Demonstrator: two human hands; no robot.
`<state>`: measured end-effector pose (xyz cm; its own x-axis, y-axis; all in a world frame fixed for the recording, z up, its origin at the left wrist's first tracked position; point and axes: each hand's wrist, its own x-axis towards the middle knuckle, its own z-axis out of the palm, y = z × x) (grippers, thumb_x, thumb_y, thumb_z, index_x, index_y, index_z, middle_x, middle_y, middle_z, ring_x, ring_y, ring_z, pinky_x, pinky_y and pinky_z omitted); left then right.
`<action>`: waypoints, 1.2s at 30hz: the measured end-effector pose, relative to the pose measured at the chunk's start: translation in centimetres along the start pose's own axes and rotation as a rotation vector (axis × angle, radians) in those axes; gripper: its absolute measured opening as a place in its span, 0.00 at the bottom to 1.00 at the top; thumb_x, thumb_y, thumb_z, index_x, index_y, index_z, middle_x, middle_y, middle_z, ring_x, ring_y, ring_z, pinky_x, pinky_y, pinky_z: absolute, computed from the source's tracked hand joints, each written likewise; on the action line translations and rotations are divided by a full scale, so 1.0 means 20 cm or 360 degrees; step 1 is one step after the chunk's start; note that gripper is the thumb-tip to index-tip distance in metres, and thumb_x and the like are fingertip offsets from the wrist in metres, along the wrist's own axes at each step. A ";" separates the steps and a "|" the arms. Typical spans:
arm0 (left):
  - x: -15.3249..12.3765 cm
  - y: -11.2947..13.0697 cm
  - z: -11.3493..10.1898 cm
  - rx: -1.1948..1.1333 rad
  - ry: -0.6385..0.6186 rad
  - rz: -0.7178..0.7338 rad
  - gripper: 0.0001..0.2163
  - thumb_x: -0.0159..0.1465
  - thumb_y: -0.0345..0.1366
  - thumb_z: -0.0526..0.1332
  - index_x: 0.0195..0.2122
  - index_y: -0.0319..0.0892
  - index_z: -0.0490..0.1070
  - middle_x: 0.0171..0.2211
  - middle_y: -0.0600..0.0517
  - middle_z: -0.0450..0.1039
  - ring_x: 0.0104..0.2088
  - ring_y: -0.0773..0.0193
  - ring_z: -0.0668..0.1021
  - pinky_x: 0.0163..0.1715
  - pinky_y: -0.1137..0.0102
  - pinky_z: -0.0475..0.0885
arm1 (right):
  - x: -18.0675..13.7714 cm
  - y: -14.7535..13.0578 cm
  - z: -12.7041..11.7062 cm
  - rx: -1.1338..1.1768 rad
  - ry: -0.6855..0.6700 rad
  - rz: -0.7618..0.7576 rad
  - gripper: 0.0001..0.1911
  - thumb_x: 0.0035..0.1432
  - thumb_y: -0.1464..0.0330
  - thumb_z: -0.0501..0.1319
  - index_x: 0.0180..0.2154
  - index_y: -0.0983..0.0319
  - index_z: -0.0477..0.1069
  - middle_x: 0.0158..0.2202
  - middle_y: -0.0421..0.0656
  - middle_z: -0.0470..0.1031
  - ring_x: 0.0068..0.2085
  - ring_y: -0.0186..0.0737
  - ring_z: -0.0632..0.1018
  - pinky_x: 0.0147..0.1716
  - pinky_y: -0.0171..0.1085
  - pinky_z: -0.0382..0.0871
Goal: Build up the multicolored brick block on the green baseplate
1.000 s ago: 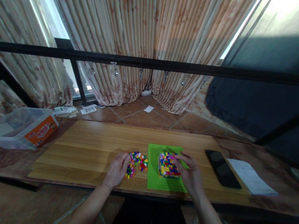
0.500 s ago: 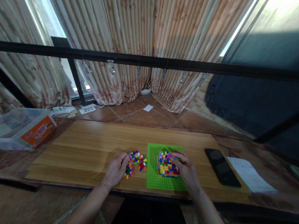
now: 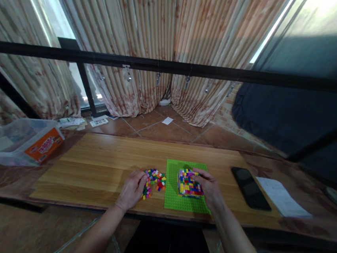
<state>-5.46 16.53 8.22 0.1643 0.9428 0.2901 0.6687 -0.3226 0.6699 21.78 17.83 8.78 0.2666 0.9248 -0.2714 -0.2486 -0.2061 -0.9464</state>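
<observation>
A green studded baseplate (image 3: 170,200) lies on the table, bearing a low block of many-coloured toy bricks (image 3: 187,184). My right hand (image 3: 210,188) rests at the right side of that block. Its thumb and index finger come together over the top bricks; anything between the fingertips is too small to make out. Left of the baseplate is a pile of loose small bricks (image 3: 154,177) in mixed colours. Beside the pile's left edge sits my left hand (image 3: 132,188), its fingers curled together and partly covering some bricks. What they hold, if anything, is hidden.
A black phone (image 3: 251,189) and white papers (image 3: 283,198) lie to the right. At the far left stands a clear plastic bin (image 3: 15,139) with an orange label. The wooden table (image 3: 93,167) has a black metal bar (image 3: 174,67) beyond it, before the curtains.
My right thumb and index finger have shifted slightly over the block's top. My left hand stays by the pile. The camera view has shifted a little.
</observation>
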 end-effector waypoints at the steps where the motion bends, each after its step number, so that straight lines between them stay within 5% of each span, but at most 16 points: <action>1: 0.00 0.00 0.00 0.0005 -0.0011 0.0017 0.13 0.66 0.42 0.47 0.30 0.44 0.66 0.29 0.51 0.69 0.35 0.62 0.73 0.39 0.68 0.68 | 0.00 0.00 0.00 0.0002 0.0010 -0.0005 0.22 0.29 0.65 0.73 0.34 0.61 0.78 0.26 0.40 0.79 0.25 0.39 0.77 0.26 0.38 0.71; 9: -0.01 -0.01 0.02 0.0098 -0.0011 0.0138 0.14 0.67 0.41 0.46 0.30 0.43 0.66 0.30 0.50 0.69 0.36 0.61 0.72 0.38 0.67 0.68 | -0.02 -0.02 0.06 0.0057 0.0071 0.0017 0.19 0.29 0.68 0.71 0.32 0.62 0.77 0.25 0.40 0.78 0.24 0.37 0.76 0.24 0.36 0.71; 15: -0.02 -0.01 0.02 0.0183 0.0160 0.0160 0.13 0.67 0.40 0.46 0.31 0.44 0.67 0.30 0.50 0.71 0.35 0.61 0.74 0.38 0.67 0.69 | -0.03 0.01 0.03 0.0093 0.0010 -0.0102 0.26 0.31 0.65 0.72 0.39 0.61 0.76 0.30 0.40 0.80 0.29 0.39 0.78 0.30 0.39 0.73; 20: -0.03 -0.03 0.02 0.0268 0.0333 0.0039 0.12 0.67 0.39 0.46 0.34 0.44 0.67 0.29 0.50 0.73 0.32 0.61 0.76 0.34 0.68 0.69 | -0.13 0.05 -0.07 0.0123 0.0352 -0.0452 0.25 0.36 0.61 0.71 0.41 0.60 0.76 0.35 0.43 0.79 0.35 0.41 0.78 0.36 0.40 0.72; 26: -0.01 -0.05 0.01 0.0265 0.0449 -0.0210 0.11 0.66 0.40 0.47 0.36 0.44 0.66 0.25 0.51 0.73 0.26 0.61 0.76 0.27 0.70 0.66 | -0.41 0.15 -0.17 -0.0157 0.0569 -0.0447 0.19 0.40 0.55 0.68 0.33 0.60 0.78 0.34 0.46 0.80 0.38 0.47 0.78 0.42 0.45 0.72; 31: -0.16 0.07 0.03 -0.0128 0.0426 -0.0380 0.15 0.65 0.48 0.47 0.34 0.45 0.66 0.25 0.51 0.71 0.25 0.61 0.75 0.27 0.68 0.68 | -0.64 0.26 -0.10 -0.0463 0.0270 -0.0502 0.15 0.48 0.55 0.64 0.33 0.58 0.79 0.35 0.46 0.79 0.39 0.47 0.78 0.40 0.41 0.73; 36: -0.53 0.26 0.25 -0.0821 -0.0212 -0.0755 0.27 0.55 0.66 0.46 0.24 0.47 0.65 0.18 0.53 0.65 0.17 0.64 0.69 0.20 0.68 0.68 | -0.78 0.33 0.04 -0.0628 -0.0287 -0.0670 0.13 0.56 0.58 0.58 0.38 0.54 0.78 0.35 0.45 0.78 0.36 0.42 0.79 0.33 0.35 0.73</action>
<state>-0.09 5.18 5.21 0.0500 0.9830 -0.1768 0.2668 0.1574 0.9508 15.19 2.29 6.96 0.0962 0.9852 0.1421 0.2174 0.1185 -0.9689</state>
